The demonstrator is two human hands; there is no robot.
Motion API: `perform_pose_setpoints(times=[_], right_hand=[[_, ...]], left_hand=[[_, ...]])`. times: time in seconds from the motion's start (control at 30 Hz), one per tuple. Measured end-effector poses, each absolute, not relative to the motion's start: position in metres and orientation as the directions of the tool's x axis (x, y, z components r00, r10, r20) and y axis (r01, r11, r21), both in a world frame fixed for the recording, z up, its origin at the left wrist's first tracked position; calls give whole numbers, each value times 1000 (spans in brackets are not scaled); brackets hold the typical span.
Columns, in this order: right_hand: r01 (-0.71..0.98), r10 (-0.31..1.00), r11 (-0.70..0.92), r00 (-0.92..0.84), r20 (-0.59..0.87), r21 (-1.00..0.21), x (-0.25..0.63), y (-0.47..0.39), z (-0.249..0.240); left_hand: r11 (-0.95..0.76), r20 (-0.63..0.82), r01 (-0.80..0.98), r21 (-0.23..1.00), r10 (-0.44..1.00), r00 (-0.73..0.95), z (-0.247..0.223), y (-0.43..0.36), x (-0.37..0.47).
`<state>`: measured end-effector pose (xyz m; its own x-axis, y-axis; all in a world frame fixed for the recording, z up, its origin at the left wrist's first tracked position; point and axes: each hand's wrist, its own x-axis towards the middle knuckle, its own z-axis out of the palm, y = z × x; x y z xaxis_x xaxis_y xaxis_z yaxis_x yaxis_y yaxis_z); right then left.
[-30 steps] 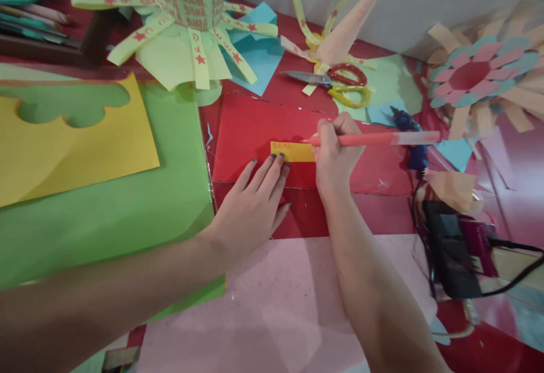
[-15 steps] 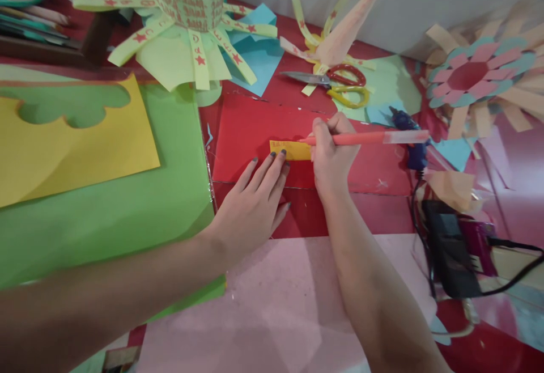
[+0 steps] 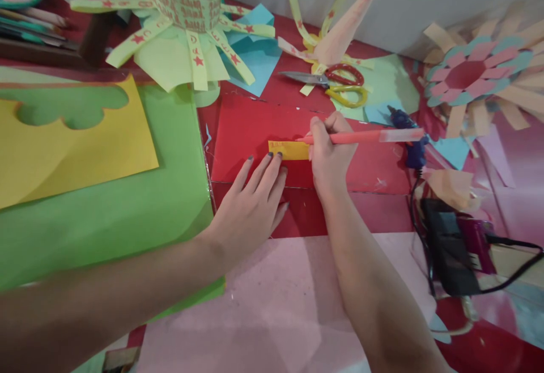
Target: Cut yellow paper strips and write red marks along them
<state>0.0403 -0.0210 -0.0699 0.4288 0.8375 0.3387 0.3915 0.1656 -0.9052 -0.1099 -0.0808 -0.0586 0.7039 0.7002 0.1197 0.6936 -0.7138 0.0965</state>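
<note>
A small yellow paper strip (image 3: 293, 150) with faint red marks near its left end lies on a red sheet (image 3: 246, 129). The fingertips of my left hand (image 3: 253, 206) rest on the strip's lower edge, fingers spread and flat. My right hand (image 3: 331, 160) grips a red pen (image 3: 365, 136), its tip at the strip's upper edge toward the right. The pen's rear end points right. Part of the strip's right end is beside my right fingers.
Scissors (image 3: 325, 80) lie behind the red sheet. A blue glue gun (image 3: 411, 140) and a black device (image 3: 450, 248) with cables are on the right. Green sheet (image 3: 170, 203) and yellow cutout (image 3: 106, 157) lie left; paper flowers (image 3: 467, 72) stand at the back right.
The whole view has shifted very slightly. My right hand and the pen remain at the strip, with almost no visible movement; my left hand still lies flat.
</note>
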Motion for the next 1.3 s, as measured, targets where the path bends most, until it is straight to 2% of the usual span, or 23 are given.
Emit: perform_pose_setpoints(times=[0.8, 1.03, 1.3], right_hand=[[355, 842, 165, 436, 319, -920, 40, -21, -69], [412, 839, 170, 416, 351, -895, 40, -21, -71], [387, 840, 161, 430, 332, -908, 41, -19, -70]], left_hand=[[-672, 72, 726, 146, 739, 669, -60, -81, -110], [-669, 75, 722, 175, 740, 668, -61, -81, -110], [-689, 107, 719, 91, 725, 681, -60, -82, -110]])
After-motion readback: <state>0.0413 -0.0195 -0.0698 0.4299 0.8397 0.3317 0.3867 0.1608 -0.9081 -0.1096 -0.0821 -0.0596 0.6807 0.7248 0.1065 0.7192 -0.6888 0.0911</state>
